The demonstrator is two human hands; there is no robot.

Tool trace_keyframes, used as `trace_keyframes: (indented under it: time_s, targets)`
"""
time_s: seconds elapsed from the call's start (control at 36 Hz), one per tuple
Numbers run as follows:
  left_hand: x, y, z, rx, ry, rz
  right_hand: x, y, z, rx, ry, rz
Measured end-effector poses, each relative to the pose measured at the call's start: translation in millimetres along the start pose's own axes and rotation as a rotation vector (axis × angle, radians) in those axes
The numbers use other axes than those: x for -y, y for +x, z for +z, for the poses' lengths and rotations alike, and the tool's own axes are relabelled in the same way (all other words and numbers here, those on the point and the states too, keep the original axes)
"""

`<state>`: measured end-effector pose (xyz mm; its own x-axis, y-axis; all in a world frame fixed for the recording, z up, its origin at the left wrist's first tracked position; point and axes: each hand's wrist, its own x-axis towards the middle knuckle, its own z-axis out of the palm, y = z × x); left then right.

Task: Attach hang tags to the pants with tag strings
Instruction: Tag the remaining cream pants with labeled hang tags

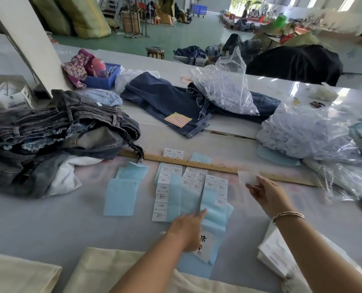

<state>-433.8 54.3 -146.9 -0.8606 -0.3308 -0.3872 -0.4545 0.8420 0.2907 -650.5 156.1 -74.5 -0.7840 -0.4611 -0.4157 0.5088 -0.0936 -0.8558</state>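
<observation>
Label sorting near the worktop's front edge: left hand (188, 227), fingers straight, presses the blue sheets (214, 210) flat while right hand (264, 194) pinches 1 white tag (246, 177) by the ruler (207, 166); pants (55, 134) heaped at left edge; peel slowly, keeping sheets pinned.

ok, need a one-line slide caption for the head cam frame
Left hand presses blue label sheets flat while right hand pinches a white slip near the wooden ruler; jeans pile waits.

Pale blue sheets (121, 196), dark denim pants (167, 98)
</observation>
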Motion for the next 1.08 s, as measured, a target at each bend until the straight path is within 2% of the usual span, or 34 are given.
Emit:
trace_keyframes:
  time_s: [0.08,0.17,0.22,0.33,0.39,0.44,0.47,0.53,0.58,0.67,0.75,0.92,1.0,1.08]
  targets:
    - [1,-18,1,-0.161,-0.033,-0.026,-13,-37,-13,0.023,0.046,0.006]
    - [3,-43,6,-0.302,-0.216,-0.002,-36,-79,-18,0.032,0.046,0.018]
    - [1,-64,6,-0.324,-0.435,-0.037,-53,-108,-17,0.034,0.041,0.062]
    - [-13,-103,3,-0.424,-0.994,-0.261,-80,-158,-12,0.062,0.038,0.093]
    - [-20,-118,1,-0.474,-1.120,-0.344,-90,-181,-7,0.082,-0.026,0.043]
    - [-27,-134,-3,-0.496,-1.269,-0.400,-96,-203,-1,0.107,-0.128,-0.063]
    - [-30,-141,-6,-0.480,-1.419,-0.427,-98,-213,1,0.109,-0.215,-0.170]
    - [-36,-157,-13,-0.374,-1.755,-0.449,-98,-231,6,0.112,-0.488,-0.495]
    - [-42,-173,-15,-0.260,-1.975,-0.445,-99,-248,6,0.156,-0.681,-0.769]
    - [-55,-190,-12,-0.142,-2.074,-0.422,-103,-264,2,0.216,-0.769,-0.902]
    - [-66,-201,-9,-0.133,-2.141,-0.442,-109,-273,-6,0.246,-0.876,-1.003]
    - [-80,-220,-6,-0.085,-2.173,-0.483,-102,-286,-12,0.095,-0.879,-1.124]
    - [-83,-225,-3,-0.065,-2.171,-0.485,-99,-290,-17,0.152,-1.028,-1.221]
    - [-83,-226,-1,-0.024,-2.176,-0.446,-105,-290,-25,0.292,-1.165,-1.325]
